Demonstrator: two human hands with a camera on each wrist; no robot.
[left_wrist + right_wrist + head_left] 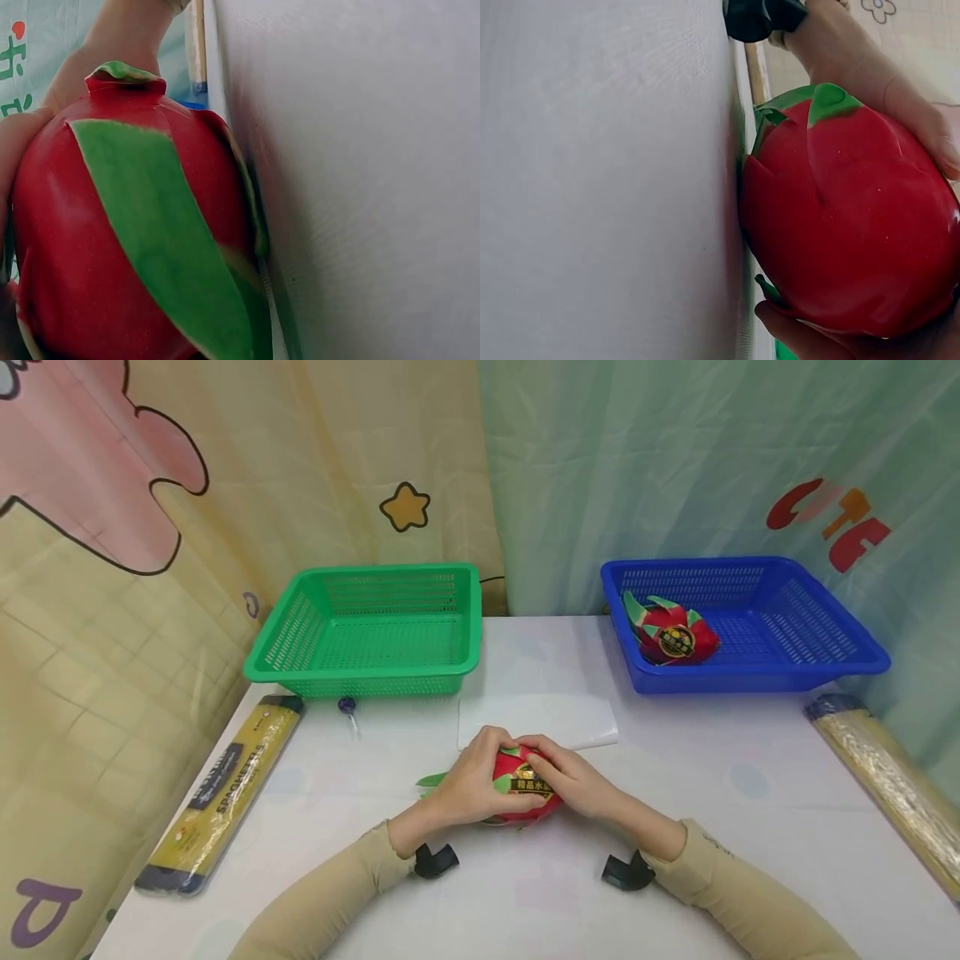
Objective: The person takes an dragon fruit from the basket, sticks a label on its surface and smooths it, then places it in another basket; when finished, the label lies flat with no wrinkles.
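Both hands clasp a red dragon fruit [521, 768] with green leaf tips and a black-and-gold label, at the middle of the white table. My left hand [467, 787] wraps its left side, with the thumb across the front. On the other side, my right hand [576, 778] curls its fingers over the top and right. The same dragon fruit [60, 217] fills much of the left wrist view, close beside the tabletop. In the right wrist view, the dragon fruit [855, 210] shows its smooth red skin, with fingers around it.
Back left stands a green basket [375, 677], with a lollipop [347, 705] before it. A blue basket [750, 680] at back right holds another dragon fruit [675, 635]. A spaghetti pack [225, 793] lies left, a similar pack [892, 768] right. Behind the hands is a white sheet [540, 717].
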